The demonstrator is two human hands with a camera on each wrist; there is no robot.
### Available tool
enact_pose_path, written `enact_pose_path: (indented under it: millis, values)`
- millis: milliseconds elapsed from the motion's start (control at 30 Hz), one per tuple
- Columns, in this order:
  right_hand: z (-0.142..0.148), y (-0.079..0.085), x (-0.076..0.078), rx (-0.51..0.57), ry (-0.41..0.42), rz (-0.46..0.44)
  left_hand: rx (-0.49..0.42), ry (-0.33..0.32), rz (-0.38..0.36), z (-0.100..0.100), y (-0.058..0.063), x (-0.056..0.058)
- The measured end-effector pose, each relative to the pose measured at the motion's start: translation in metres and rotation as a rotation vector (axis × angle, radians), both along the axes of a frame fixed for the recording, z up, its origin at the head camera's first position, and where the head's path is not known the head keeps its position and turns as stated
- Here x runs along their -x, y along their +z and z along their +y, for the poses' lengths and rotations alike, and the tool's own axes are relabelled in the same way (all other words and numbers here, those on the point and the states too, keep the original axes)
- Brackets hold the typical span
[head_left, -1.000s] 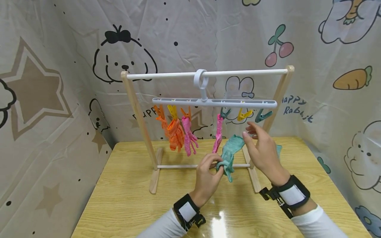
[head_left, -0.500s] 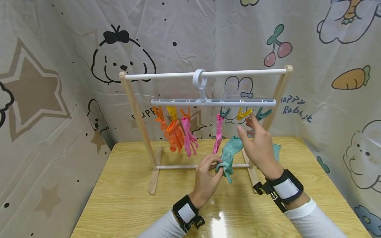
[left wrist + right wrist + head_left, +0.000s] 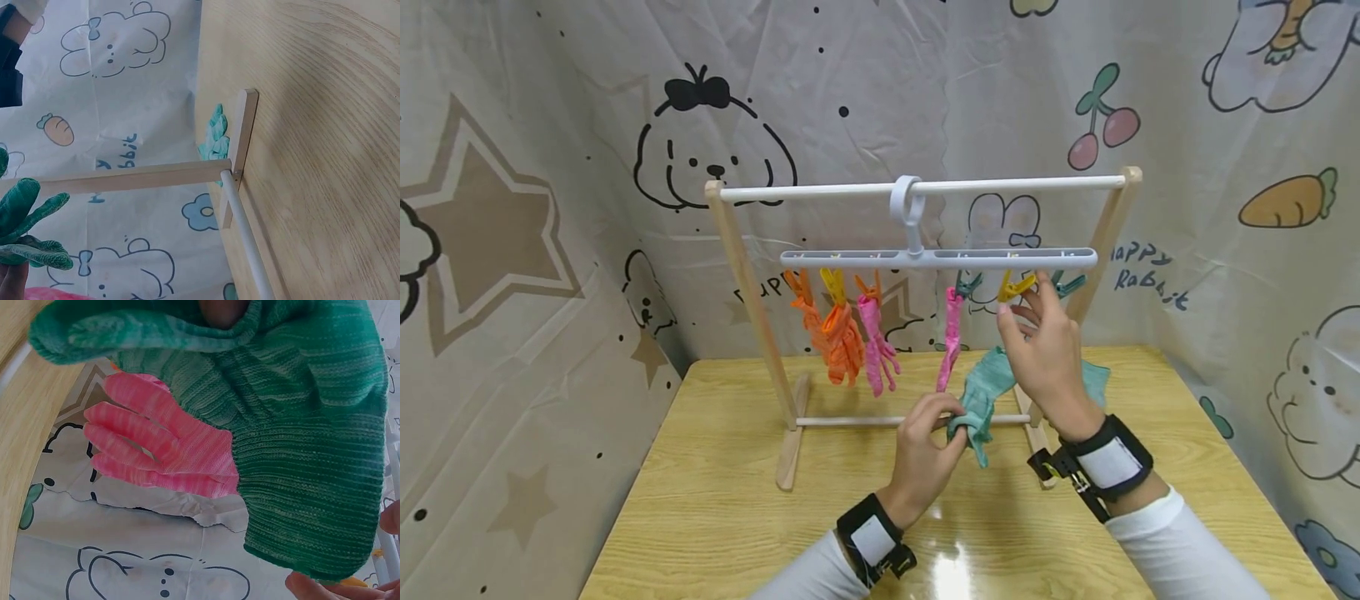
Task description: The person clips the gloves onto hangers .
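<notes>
My left hand (image 3: 925, 450) pinches a green knit glove (image 3: 987, 385) near its finger end, with the cuff pointing up and to the right. In the right wrist view the same glove (image 3: 306, 456) fills much of the picture, its ribbed cuff facing the right fingers. Up by a yellow clothespin (image 3: 1015, 288) under the grey hanger (image 3: 1000, 259) is my right hand (image 3: 1047, 358), thumb and fingers apart. Its index fingertip meets the clip's handle in the head view; whether it touches cannot be told. A bare teal clothespin (image 3: 1067, 285) hangs just right of that.
Orange gloves (image 3: 842, 342) and pink gloves (image 3: 877, 346) hang clipped along the hanger. A wooden rack with a white rod (image 3: 820, 191) carries it. Another green glove (image 3: 215, 137) lies on the table behind the rack's right foot (image 3: 245, 125).
My right hand has risen and moved left, from beside the glove's cuff up to the yellow clothespin. My left hand keeps its grip on the green glove, almost unmoved.
</notes>
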State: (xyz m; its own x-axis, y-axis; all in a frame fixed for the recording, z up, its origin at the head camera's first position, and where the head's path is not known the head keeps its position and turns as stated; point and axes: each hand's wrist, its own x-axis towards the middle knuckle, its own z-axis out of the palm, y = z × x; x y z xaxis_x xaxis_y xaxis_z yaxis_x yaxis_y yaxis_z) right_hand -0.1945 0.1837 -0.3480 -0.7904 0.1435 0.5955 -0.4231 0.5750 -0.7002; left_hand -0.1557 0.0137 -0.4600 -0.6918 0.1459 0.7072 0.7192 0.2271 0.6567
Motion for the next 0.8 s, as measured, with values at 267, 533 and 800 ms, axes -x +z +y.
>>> enact_pose_path:
  millis: [267, 533, 800]
  values:
    - [-0.001, 0.002, 0.007, 0.07, -0.034, 0.075, -0.003, 0.0, 0.008, 0.0, -0.001, 0.0]
    - [0.0, 0.007, 0.013, 0.032, -0.098, 0.103, 0.007, 0.008, 0.017, 0.002, -0.004, 0.0]
    - [0.001, 0.011, 0.018, -0.073, -0.209, 0.092, 0.025, 0.021, 0.028, 0.004, -0.005, 0.001]
